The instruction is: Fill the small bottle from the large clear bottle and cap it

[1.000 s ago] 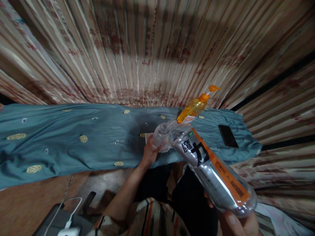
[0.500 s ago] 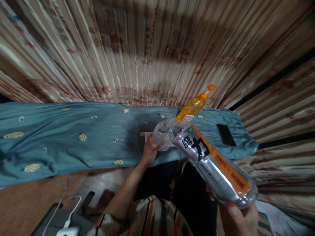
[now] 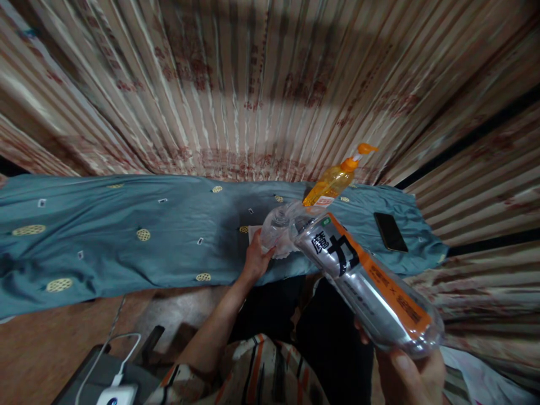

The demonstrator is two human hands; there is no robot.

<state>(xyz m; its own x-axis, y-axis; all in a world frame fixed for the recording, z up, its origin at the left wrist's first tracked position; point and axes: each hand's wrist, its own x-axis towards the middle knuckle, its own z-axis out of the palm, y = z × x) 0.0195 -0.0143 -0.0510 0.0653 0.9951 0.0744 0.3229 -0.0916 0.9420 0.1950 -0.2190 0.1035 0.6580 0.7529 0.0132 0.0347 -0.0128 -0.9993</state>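
Observation:
My left hand (image 3: 257,261) is closed around a clear plastic cup (image 3: 273,225), which leans toward the right. A white tissue (image 3: 283,251) shows below and beside the cup; whether my fingers also hold it I cannot tell. My right hand (image 3: 411,374) grips the base end of a large clear plastic bottle (image 3: 363,281) with a silver and orange label. The bottle lies slantwise in the air, its neck end at the cup's mouth. Whether any liquid passes between them cannot be made out. Just beyond stands an orange pump bottle (image 3: 331,185).
A teal cloth with yellow motifs (image 3: 109,225) covers the long narrow table. On its right part lies a black phone (image 3: 391,231). Pleated curtains (image 3: 236,84) hang behind and to the right. At lower left, a white device (image 3: 118,395) with a cable rests on a dark surface.
Almost nothing differs. Both hands keep the cup and the bottle in the same pose; the view has shifted very slightly.

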